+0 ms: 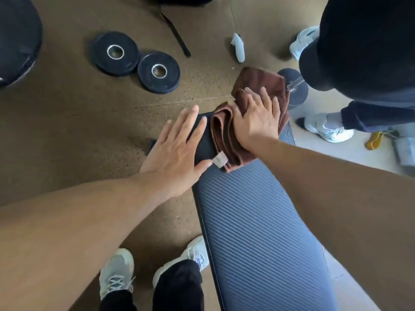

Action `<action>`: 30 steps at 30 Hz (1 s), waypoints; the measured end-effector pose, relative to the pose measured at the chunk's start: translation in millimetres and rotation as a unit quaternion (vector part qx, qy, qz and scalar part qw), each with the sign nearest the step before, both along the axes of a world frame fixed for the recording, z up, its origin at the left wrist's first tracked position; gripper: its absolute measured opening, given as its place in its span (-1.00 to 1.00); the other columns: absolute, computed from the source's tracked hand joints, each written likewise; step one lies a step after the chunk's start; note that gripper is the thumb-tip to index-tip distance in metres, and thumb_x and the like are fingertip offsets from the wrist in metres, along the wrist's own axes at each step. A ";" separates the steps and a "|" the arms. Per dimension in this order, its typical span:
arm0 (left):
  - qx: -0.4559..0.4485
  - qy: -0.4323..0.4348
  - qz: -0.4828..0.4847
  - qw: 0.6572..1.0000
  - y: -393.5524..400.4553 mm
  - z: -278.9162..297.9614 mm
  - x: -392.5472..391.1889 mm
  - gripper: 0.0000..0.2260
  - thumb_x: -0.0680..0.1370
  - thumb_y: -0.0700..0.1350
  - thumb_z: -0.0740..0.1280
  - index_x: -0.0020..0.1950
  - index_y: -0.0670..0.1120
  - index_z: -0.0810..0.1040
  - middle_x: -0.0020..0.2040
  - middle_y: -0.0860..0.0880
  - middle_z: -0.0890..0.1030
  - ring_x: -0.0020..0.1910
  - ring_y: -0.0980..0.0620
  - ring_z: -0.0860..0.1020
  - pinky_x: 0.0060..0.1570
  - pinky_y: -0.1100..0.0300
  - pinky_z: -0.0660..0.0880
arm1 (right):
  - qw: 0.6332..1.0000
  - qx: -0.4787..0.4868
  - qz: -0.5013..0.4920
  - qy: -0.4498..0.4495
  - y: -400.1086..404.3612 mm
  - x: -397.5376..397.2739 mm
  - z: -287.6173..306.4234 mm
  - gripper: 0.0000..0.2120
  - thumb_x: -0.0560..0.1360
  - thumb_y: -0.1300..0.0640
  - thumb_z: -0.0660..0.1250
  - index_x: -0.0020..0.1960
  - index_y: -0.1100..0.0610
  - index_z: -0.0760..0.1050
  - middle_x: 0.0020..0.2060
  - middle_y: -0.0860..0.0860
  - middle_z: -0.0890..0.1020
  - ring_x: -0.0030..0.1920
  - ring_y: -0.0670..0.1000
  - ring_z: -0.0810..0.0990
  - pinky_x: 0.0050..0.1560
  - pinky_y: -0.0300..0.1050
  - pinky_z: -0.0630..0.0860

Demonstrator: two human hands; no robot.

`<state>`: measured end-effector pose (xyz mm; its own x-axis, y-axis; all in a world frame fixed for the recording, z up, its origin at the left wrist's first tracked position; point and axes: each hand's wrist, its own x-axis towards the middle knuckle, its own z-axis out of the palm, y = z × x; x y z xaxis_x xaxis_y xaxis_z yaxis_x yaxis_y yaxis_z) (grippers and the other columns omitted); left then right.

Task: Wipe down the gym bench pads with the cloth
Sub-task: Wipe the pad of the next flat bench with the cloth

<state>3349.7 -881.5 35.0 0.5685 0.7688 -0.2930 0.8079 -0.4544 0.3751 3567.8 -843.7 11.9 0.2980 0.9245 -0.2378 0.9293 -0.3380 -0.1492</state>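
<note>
Soft brown folded terry cloth [226, 131] lying on far end of ribbed dark-blue bench pad [258, 221] | right hand [258, 118] flat on it, fingers straight | left hand [177, 144] spread, released, beside | light, limp; best pressed under palm.

Our right hand [258, 117] presses flat on the cloth [238, 131], which lies bunched across the far end of the bench pad [258, 232]. Just left of that hand, our left hand [177, 151] lies flat on the pad's far left corner, its thumb touching the cloth's tag [219, 159]. The pad runs from the hands back toward us, between our forearms. Left of it, near us, stand our shoes [116, 272]. Beyond the left hand, two weight plates [134, 61] lie on the floor [67, 131], overlapping. Beyond the right hand lies a spray bottle [238, 47]. Right of the cloth stands another person's shoe [327, 129].
</note>
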 end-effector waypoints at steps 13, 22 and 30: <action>-0.130 0.159 -0.074 0.976 28.9 5.7 84.3 0.54 0.06 0.54 0.49 0.46 -0.04 -0.64 0.42 -0.12 -0.68 0.42 -0.21 -0.62 0.39 -0.28 -0.49 | 0.966 0.037 -0.247 0.067 -127.3 33.9 9.9 -0.43 0.66 -0.25 0.05 0.62 -0.10 0.23 0.57 -0.03 0.34 0.56 0.10 0.27 0.51 0.11 0.14; -0.177 0.206 -0.069 0.960 30.9 17.3 91.4 0.54 0.04 0.57 0.46 0.40 0.00 -0.71 0.34 -0.07 -0.76 0.38 -0.19 -0.68 0.45 -0.31 -0.42 | 0.963 -0.040 -0.209 0.163 9.6 77.8 17.4 -0.50 0.62 -0.36 0.07 0.34 -0.07 0.47 0.18 0.11 0.67 0.23 0.26 0.60 0.25 0.14 0.47; -0.191 0.241 -0.061 0.949 32.8 28.4 99.7 0.56 0.02 0.58 0.46 0.38 0.00 -0.73 0.35 -0.08 -0.75 0.38 -0.18 -0.68 0.46 -0.29 -0.41 | 0.981 0.007 -0.101 0.168 -38.8 80.7 35.0 -0.54 0.63 -0.36 0.12 0.49 -0.28 0.35 0.43 -0.26 0.49 0.27 0.08 0.61 0.13 0.02 0.49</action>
